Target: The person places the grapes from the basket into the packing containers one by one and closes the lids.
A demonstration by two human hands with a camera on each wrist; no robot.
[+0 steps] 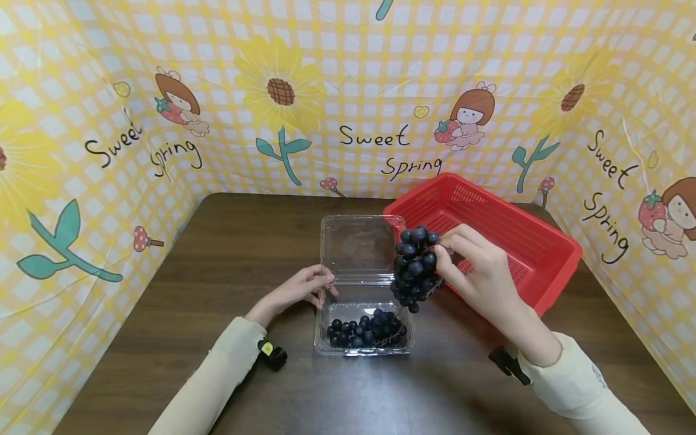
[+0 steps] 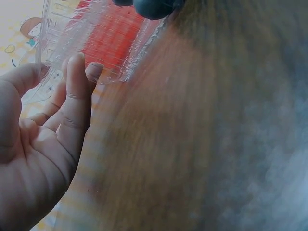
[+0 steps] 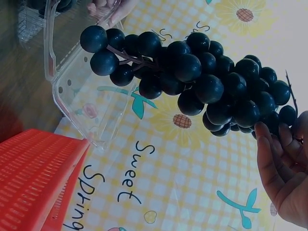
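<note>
My right hand [image 1: 481, 266] pinches a bunch of dark grapes [image 1: 415, 266] at its upper end, and the bunch hangs in the air. In the right wrist view that bunch [image 3: 207, 86] stretches across the picture, its stem showing between the round grapes. A clear plastic clamshell box [image 1: 321, 344] stands with its lid [image 1: 356, 248] tipped back, and a second bunch of grapes [image 1: 367, 329] lies in its bottom half. At the box's left side near the hinge, my left hand [image 1: 301, 287] holds the plastic edge between thumb and fingers.
A red perforated basket [image 1: 562, 260] stands at the back right, partly behind my right hand. The brown wooden table [image 1: 244, 241] is enclosed by a yellow checked cloth [image 1: 337, 78] with sunflower prints. A black wrist camera [image 1: 274, 357] sits at the left sleeve.
</note>
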